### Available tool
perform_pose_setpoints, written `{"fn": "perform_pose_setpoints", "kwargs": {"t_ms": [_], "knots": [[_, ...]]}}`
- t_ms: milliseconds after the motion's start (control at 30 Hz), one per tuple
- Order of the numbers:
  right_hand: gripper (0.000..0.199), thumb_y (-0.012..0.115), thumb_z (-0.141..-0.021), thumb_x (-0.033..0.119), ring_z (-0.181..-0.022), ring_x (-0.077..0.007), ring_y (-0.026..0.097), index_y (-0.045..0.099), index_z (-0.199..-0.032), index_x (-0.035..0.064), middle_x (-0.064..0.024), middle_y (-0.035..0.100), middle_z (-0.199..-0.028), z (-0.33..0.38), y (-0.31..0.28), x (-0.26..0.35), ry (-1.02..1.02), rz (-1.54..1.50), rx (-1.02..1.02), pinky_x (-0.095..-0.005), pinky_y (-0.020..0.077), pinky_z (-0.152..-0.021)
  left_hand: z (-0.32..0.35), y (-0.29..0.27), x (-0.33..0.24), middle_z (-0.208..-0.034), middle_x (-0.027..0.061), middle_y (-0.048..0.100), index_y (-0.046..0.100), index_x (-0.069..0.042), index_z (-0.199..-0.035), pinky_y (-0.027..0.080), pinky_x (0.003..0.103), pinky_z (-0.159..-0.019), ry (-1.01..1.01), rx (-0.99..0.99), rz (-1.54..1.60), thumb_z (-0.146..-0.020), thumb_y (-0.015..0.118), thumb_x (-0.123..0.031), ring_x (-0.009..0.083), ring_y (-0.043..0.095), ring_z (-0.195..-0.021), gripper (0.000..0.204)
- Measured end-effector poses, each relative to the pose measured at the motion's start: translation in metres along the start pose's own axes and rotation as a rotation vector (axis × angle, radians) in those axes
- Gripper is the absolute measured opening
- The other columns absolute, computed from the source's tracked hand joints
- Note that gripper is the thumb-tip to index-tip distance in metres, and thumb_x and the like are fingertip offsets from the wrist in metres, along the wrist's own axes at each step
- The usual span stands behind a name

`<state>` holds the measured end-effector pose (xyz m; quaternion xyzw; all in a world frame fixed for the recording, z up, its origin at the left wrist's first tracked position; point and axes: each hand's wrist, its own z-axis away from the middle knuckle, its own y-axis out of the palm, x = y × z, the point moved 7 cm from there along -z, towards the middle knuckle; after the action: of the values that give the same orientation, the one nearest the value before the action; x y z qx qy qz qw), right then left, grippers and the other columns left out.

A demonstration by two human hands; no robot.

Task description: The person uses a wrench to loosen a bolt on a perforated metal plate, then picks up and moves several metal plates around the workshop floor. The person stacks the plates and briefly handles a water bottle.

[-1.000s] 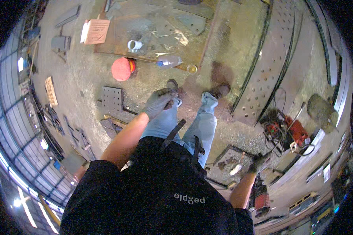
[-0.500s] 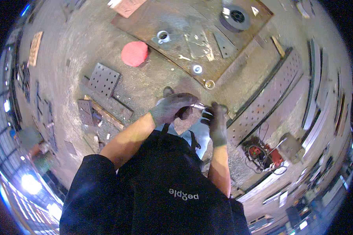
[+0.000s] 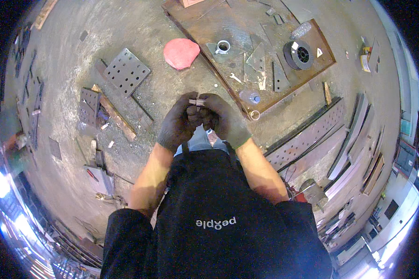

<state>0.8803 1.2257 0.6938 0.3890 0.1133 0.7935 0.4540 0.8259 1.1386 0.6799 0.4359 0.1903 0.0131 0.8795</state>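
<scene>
Both my hands wear dark grey work gloves and meet in front of my body. My left hand (image 3: 177, 122) is closed, its fingers curled inward and the thumb side up against a small metal piece (image 3: 197, 102). My right hand (image 3: 227, 120) is closed on the other end of that piece. Only a short, light, rod-like length shows between the fingertips; the gloves hide the rest, so its kind is unclear. Beyond the hands to the right, an open-end wrench (image 3: 236, 78) lies on a low rusty steel table (image 3: 228, 98).
On the table are a mug (image 3: 222, 47), a black wire spool (image 3: 298, 55), a plastic bottle (image 3: 250, 96) and a clear cup (image 3: 255, 115). A red round seat (image 3: 181, 54) stands beside it. Perforated steel plates (image 3: 127, 72) lie left; a long perforated beam (image 3: 298, 138) lies right.
My hands have come closer together around the metal piece, which the gloves now cover more. The view has shifted, showing more of the table's right side.
</scene>
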Motion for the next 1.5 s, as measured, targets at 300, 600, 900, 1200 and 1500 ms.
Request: {"fn": "perform_pose_setpoints", "kwargs": {"t_ms": [300,600,900,1200,1500], "knots": [[0.033,0.047,-0.097,0.036,-0.048,-0.0121,0.048,0.058,-0.091,0.0053,-0.0025,0.052,-0.062,-0.043,-0.017,0.0,0.124,0.196,-0.017,-0.027,0.0361,-0.041,-0.005,-0.019,-0.027,-0.068,-0.0006,0.05,0.06,-0.003,-0.112,0.037,0.024,-0.05,0.068,-0.37,-0.523,-0.098,0.049,-0.032,0.0095,0.045,-0.056,0.033],[0.028,0.059,-0.091,0.027,-0.06,-0.0127,0.056,0.062,-0.102,0.0011,-0.0048,0.06,-0.076,-0.092,-0.023,0.043,0.083,0.396,0.104,-0.0263,0.0475,-0.054,-0.06,-0.039,-0.054,-0.071,0.003,0.054,0.06,-0.003,-0.117,0.043,0.027,-0.053,0.039,-0.453,-0.601,-0.099,0.049,-0.029,0.0131,0.052,-0.061,0.033],[0.037,0.06,-0.091,0.04,-0.062,-0.0124,0.057,0.06,-0.096,0.0032,-0.0026,0.06,-0.075,-0.136,-0.014,0.057,0.395,0.641,0.508,-0.0277,0.0462,-0.055,-0.083,-0.027,-0.088,-0.093,0.0056,0.067,0.065,-0.002,-0.108,0.051,0.031,-0.074,0.147,-0.479,-0.875,-0.097,0.057,-0.028,0.0178,0.064,-0.084,0.03],[0.032,0.058,-0.088,0.025,-0.09,-0.0383,0.065,0.06,-0.111,0.0017,-0.0193,0.066,-0.1,-0.213,0.053,0.079,-0.06,1.325,0.563,-0.0469,0.0507,-0.078,-0.115,-0.034,-0.172,-0.097,0.0159,0.068,0.065,-0.006,-0.104,0.052,0.041,-0.079,0.233,-0.689,-1.332,-0.091,0.06,-0.029,0.0336,0.067,-0.09,0.027],[0.027,0.063,-0.088,0.013,-0.082,-0.0158,0.06,0.059,-0.113,0.0048,-0.0032,0.061,-0.094,-0.288,0.113,0.04,0.411,0.741,0.282,-0.0309,0.0515,-0.072,-0.103,-0.097,-0.291,-0.107,0.0149,0.068,0.062,-0.011,-0.119,0.054,0.041,-0.081,0.33,-0.548,-1.365,-0.095,0.056,-0.031,0.0329,0.068,-0.091,0.032]]}}
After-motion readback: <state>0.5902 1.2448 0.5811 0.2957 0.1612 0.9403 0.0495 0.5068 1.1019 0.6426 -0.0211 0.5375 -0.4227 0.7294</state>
